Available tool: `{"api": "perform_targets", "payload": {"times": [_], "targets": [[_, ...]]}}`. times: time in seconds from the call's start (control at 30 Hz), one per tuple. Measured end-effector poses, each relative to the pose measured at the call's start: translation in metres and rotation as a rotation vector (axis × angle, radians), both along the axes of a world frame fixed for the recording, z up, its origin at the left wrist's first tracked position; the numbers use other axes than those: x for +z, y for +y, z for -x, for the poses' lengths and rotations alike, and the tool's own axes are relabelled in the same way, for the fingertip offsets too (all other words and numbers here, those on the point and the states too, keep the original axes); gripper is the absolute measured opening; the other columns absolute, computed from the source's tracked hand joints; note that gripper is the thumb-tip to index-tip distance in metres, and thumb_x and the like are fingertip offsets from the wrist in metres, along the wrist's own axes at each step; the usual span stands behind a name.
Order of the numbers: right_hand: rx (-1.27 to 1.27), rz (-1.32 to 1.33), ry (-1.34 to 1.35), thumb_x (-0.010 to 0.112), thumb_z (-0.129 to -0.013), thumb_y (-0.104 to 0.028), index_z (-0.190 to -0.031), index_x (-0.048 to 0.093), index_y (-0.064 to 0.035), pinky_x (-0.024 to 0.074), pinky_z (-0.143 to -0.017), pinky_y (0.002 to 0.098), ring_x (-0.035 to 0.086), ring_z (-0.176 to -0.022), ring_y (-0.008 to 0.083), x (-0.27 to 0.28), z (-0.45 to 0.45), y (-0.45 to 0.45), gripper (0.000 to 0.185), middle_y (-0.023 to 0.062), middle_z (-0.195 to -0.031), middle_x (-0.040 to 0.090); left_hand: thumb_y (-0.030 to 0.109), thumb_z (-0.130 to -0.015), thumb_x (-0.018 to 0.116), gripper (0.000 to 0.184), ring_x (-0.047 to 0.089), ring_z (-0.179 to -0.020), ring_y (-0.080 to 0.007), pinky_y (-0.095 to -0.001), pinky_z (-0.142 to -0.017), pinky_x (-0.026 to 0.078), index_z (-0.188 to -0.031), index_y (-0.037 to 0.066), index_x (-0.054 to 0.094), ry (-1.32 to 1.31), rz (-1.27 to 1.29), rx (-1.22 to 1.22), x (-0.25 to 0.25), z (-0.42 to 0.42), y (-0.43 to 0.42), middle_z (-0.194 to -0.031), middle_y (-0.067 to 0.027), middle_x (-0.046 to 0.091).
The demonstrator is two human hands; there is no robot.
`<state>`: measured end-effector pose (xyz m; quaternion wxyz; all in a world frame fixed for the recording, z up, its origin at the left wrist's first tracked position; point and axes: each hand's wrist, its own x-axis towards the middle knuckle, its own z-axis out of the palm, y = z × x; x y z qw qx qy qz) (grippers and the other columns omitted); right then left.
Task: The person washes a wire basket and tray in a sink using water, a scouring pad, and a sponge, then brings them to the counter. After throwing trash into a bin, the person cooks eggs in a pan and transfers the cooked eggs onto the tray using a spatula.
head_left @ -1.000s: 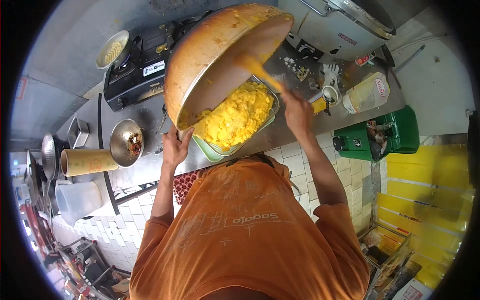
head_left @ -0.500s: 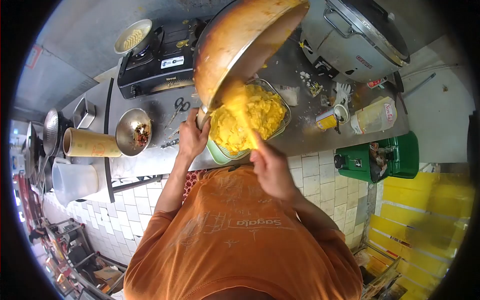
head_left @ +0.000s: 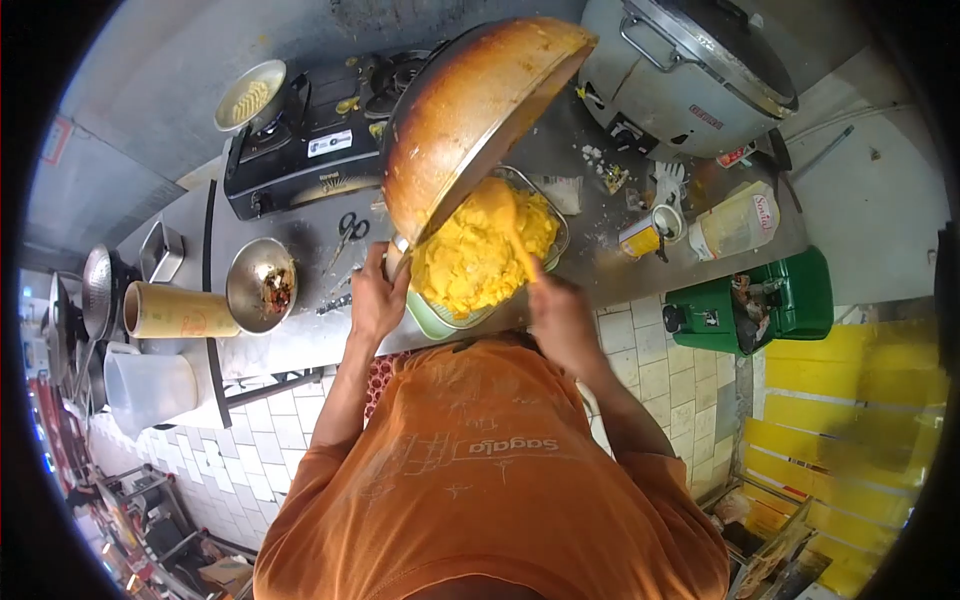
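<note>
My left hand [head_left: 376, 298] is wrapped round the handle of a browned wok [head_left: 455, 110], which is tipped on its side so its mouth faces down and right. Under its rim, a heap of yellow scrambled egg [head_left: 470, 260] fills a clear glass dish [head_left: 563, 238]. Closed on a yellow spatula [head_left: 515, 235], my right hand [head_left: 566, 325] is at the dish's right side, slightly blurred. The spatula's blade rests at the egg near the wok's rim. Part of a light green tray [head_left: 428, 318] shows beneath the dish. The inside of the wok is mostly hidden.
Left of the wok is a two-burner gas stove [head_left: 310, 160] with a small pan [head_left: 250, 97] of noodles. A metal bowl [head_left: 262, 285], scissors [head_left: 345, 240] and paper roll [head_left: 180, 310] lie nearer. A large cooker [head_left: 690, 80], can [head_left: 650, 233] and green bin [head_left: 800, 300] are to the right.
The spatula has gone from a blurred stroke to a clearer position over the egg, and my right hand has shifted right. The wok remains tipped over the dish.
</note>
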<state>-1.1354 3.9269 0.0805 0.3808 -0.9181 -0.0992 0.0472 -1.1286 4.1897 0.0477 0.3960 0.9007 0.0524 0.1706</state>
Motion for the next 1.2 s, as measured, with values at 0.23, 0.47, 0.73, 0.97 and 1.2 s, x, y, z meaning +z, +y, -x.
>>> {"api": "perform_targets", "payload": {"times": [0.23, 0.47, 0.73, 0.97, 1.2], "targets": [[-0.140, -0.605, 0.169, 0.051, -0.100, -0.015, -0.138, 0.048, -0.0062, 0.0336, -0.040, 0.0187, 0.043, -0.048, 0.0025, 0.058, -0.011, -0.035, 0.039, 0.0007, -0.073, 0.057, 0.010, -0.091, 0.061, 0.017, 0.044, -0.043, -0.0113, -0.0278, -0.042, 0.036, -0.099, -0.003, 0.056, 0.118, 0.390, -0.106, 0.017, 0.004, -0.004, -0.060, -0.0042, 0.054], [-0.243, -0.872, 0.205, 0.055, -0.098, -0.015, -0.141, 0.043, -0.0023, 0.0317, -0.041, 0.0178, 0.040, -0.049, 0.0025, 0.091, 0.018, -0.008, 0.046, 0.0018, -0.081, 0.057, 0.018, -0.099, 0.052, 0.016, 0.036, -0.043, -0.0045, -0.0221, -0.036, 0.028, -0.090, 0.006, 0.046, 0.318, 1.058, -0.306, 0.057, -0.007, 0.013, -0.059, 0.0035, 0.042], [-0.091, -0.970, 0.234, 0.055, -0.097, -0.008, -0.145, 0.032, 0.0000, 0.0326, -0.045, 0.0180, 0.042, -0.053, 0.0030, 0.116, 0.047, 0.051, 0.054, 0.0009, -0.084, 0.056, 0.014, -0.097, 0.056, 0.018, 0.031, -0.044, -0.0022, -0.0199, -0.036, 0.020, -0.085, 0.010, 0.042, 0.438, 1.200, -0.377, 0.077, 0.010, 0.032, -0.060, 0.0058, 0.036], [-0.162, -0.902, 0.164, 0.057, -0.097, -0.012, -0.144, 0.036, -0.0010, 0.0331, -0.043, 0.0185, 0.043, -0.050, 0.0032, 0.111, 0.051, 0.028, 0.052, 0.0056, -0.089, 0.063, 0.003, -0.089, 0.062, 0.017, 0.031, -0.045, -0.0022, -0.0202, -0.038, 0.021, -0.089, 0.008, 0.047, 0.447, 1.191, -0.408, 0.069, 0.012, 0.020, -0.060, 0.0059, 0.037], [-0.033, -0.924, 0.280, 0.059, -0.094, -0.011, -0.140, 0.040, 0.0004, 0.0351, -0.043, 0.0197, 0.046, -0.053, 0.0039, 0.104, 0.006, 0.018, 0.051, 0.0052, -0.091, 0.063, 0.008, -0.088, 0.065, 0.016, 0.032, -0.047, -0.0009, -0.0190, -0.040, 0.022, -0.083, 0.009, 0.050, 0.424, 1.118, -0.355, 0.079, -0.019, 0.001, -0.061, 0.0074, 0.038]]}}
